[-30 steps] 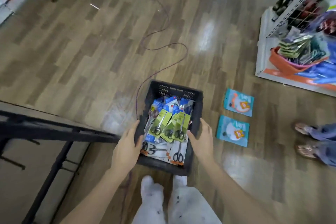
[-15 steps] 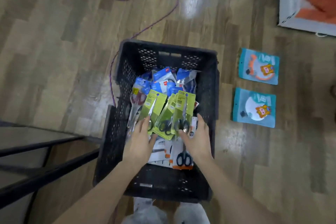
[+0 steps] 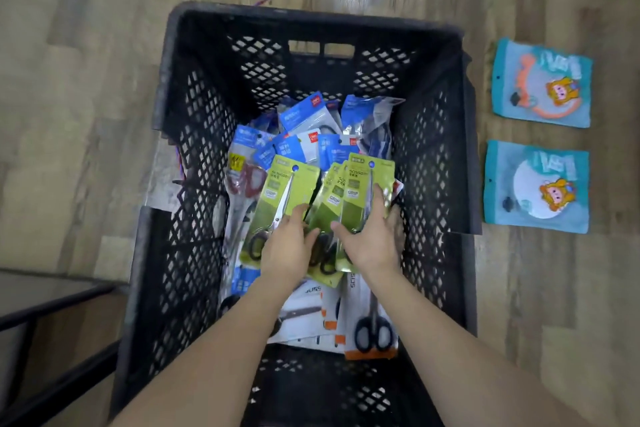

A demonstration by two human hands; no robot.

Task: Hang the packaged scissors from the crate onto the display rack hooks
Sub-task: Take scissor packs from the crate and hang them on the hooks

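Reaching in: both hands were down inside the black crate (image 3: 194, 163)
Left hand (image 3: 287, 246): fingers relaxed, resting on a green scissors pack (image 3: 277, 204)
Right hand (image 3: 372, 236): fingers curled round the edge of the green pack stack (image 3: 356, 191)
Beyond the fingertips: blue packs (image 3: 304, 135) piled at the far wall
Under the wrists: white-and-orange packs (image 3: 370, 329)
Right of the right hand, outside the crate: two teal packets (image 3: 540, 83) on the floor

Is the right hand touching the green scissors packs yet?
Touching. The head view shows the right hand with fingers lying on the green carded scissors packs.
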